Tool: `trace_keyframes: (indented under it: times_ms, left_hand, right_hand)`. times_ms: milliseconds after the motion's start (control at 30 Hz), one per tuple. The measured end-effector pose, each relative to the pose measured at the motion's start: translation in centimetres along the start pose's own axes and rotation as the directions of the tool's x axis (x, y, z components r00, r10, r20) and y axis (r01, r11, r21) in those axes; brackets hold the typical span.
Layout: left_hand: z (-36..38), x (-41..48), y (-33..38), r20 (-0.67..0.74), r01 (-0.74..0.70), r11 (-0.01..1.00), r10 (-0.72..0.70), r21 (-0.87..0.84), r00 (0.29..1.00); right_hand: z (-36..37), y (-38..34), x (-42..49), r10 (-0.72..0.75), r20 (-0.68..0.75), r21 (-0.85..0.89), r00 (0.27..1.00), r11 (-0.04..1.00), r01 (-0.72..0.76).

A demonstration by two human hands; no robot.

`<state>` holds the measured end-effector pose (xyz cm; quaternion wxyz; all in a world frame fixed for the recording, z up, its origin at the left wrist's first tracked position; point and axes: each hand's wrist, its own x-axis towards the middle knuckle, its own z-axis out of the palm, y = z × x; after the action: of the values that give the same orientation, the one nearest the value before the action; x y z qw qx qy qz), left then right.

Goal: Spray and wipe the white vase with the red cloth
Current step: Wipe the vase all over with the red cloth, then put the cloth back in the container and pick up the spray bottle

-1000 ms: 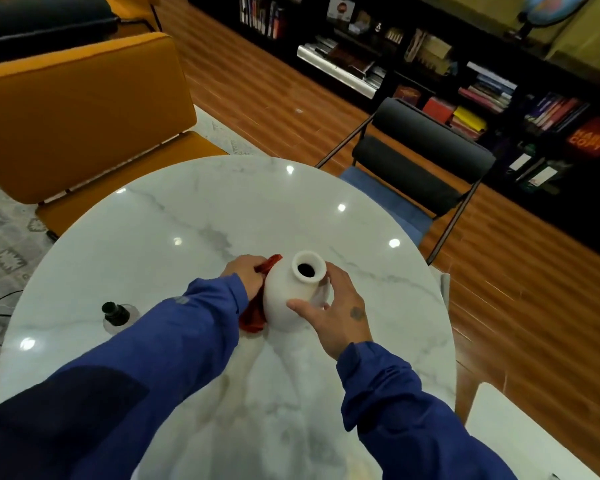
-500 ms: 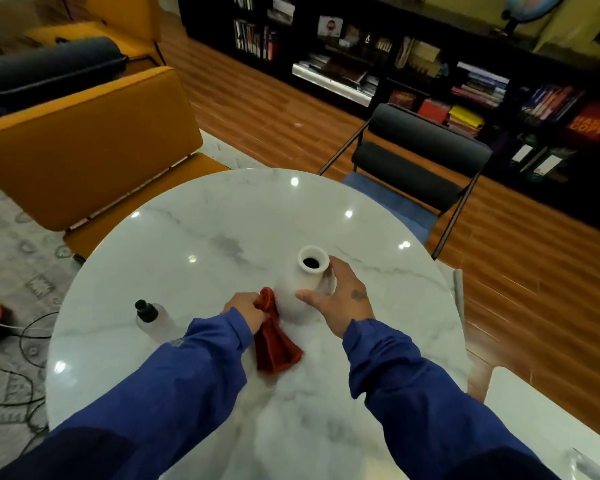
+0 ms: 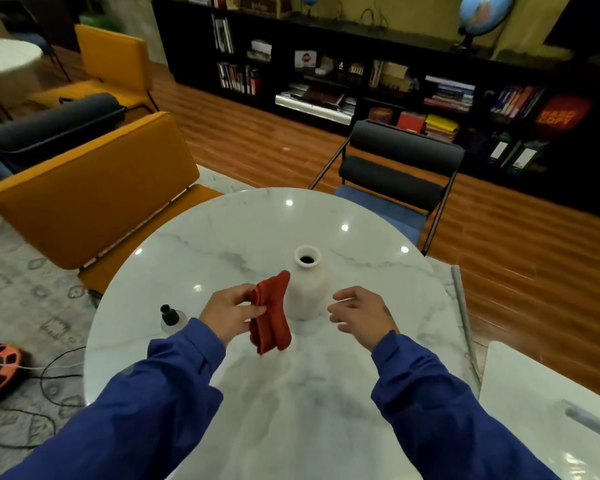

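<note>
The tall white ceramic vase stands upright near the middle of the round white marble bench, mouth open to the ceiling. The left hand is just to its left, thumb and fingers pinched on the folded red cloth, which hangs down in a loose bundle. The cloth's top corner sits right against the vase's shoulder in this view, though whether it touches cannot be told. The right hand hovers just beside the vase on the other side, fingers apart and loosely curved, holding nothing and clear of the ceramic. Over to the left, the small clear spray bottle with a black cap stands on the bench, no hand on it.

Where does that leave the job? Hard to call: the vase shows no visible wetness or dirt, so spraying cannot be confirmed. With the cloth gripped and the vase unheld, this looks like a pause in wiping, perhaps near the finish, perhaps before another pass.
</note>
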<state>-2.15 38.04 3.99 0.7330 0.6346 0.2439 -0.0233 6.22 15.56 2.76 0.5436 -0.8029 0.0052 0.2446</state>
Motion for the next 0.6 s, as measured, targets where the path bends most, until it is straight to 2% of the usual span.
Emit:
trace_keyframes:
  times_ms: [133,200,333,467,600]
  left_hand:
    - [0.2,-1.0,1.6,0.154,0.023,0.993,-0.005,-0.113,0.988]
    - [0.3,-1.4,2.2,0.244,0.051,0.988,-0.013,-0.147,0.97]
    - [0.7,-2.0,3.1,0.385,0.126,0.979,-0.054,-0.163,0.921]
    - [2.0,-1.9,3.3,0.503,0.156,0.987,-0.112,-0.046,0.857]
    - [6.5,-2.8,3.1,0.491,-0.024,0.988,-0.056,0.154,0.869]
  right_hand:
    - [1.0,-1.2,-2.1,-0.153,0.16,-0.022,0.975,0.987,0.159]
    - [1.7,-1.5,-3.1,-0.204,0.162,0.028,0.965,0.979,0.203]
    - [2.5,-1.2,-5.3,-0.21,0.019,0.109,0.978,0.972,0.207]
    - [2.1,-0.1,-8.2,-0.175,-0.095,0.13,0.98,0.974,0.186]
    - [0.9,1.9,-11.7,-0.082,-0.228,0.2,0.97,0.971,0.129]
